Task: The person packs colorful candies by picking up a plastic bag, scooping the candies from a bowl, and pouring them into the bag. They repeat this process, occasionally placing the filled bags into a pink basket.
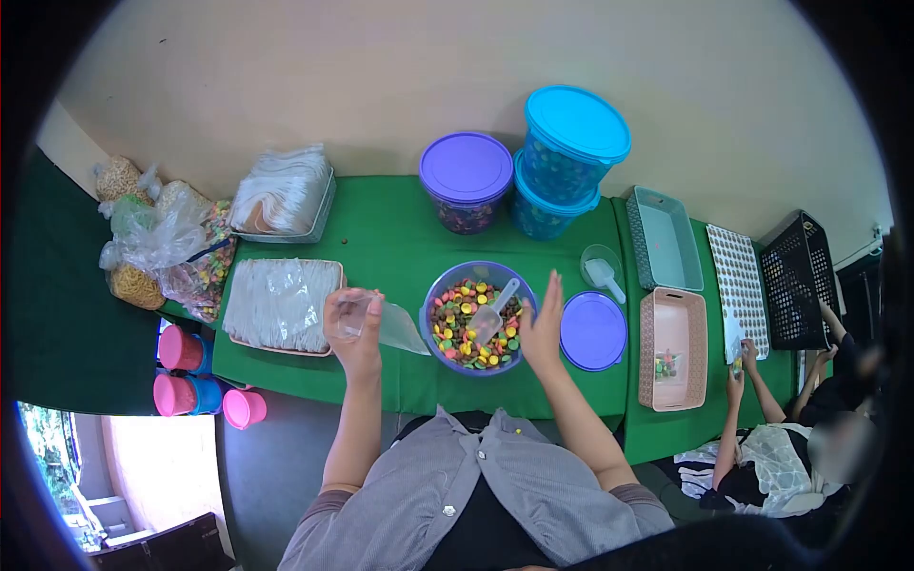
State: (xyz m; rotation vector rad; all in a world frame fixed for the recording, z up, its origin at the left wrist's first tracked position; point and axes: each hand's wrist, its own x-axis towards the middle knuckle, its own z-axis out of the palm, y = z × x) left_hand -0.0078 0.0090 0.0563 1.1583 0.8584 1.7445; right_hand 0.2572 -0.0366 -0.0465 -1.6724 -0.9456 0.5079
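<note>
My left hand (pixel 356 338) is closed on a clear plastic bag (pixel 404 330), whose free end points right toward the bowl. My right hand (pixel 543 324) has its fingers stretched upward and holds nothing, at the right rim of the purple bowl (pixel 428 350). Colourful pieces (pixel 464 344) in yellow, green, pink and brown fill that bowl. A clear scoop (pixel 493 313) rests on them, handle toward the upper right. Left of my left hand is a basket of stacked clear bags (pixel 276 305).
Behind stand a purple-lidded tub (pixel 466 176) and stacked blue tubs (pixel 577 128). Right are a purple lid (pixel 593 331), a small bowl with a scoop (pixel 602 270), a teal basket (pixel 665 238) and a pink basket (pixel 673 328). A co-worker (pixel 781 462) handles a small packet at far right.
</note>
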